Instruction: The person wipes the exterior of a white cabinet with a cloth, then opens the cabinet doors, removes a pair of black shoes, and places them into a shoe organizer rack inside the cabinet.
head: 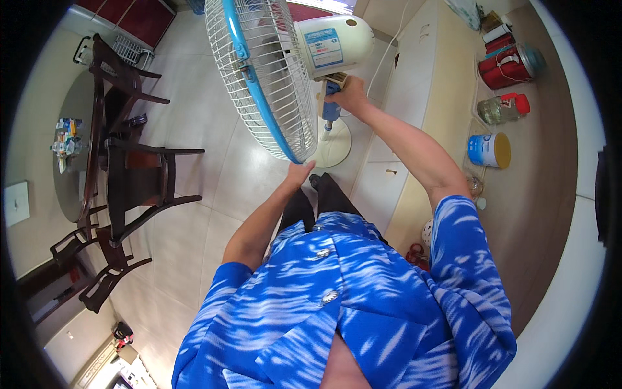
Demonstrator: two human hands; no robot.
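A white pedestal fan with a wire cage rimmed in blue stands before me, its cage facing left. My right hand is closed round the fan's neck, at the blue and cream part just below the motor housing. At the lower edge of the cage is my left hand; it touches the rim, and its fingers are mostly hidden behind it. The round white fan base rests on the tiled floor, just beyond my feet.
At the left are dark wooden chairs around an oval table bearing small boxes. Along the right runs a low cabinet; a counter holds a red container, a glass jar and a blue can. A white cord hangs beyond the fan.
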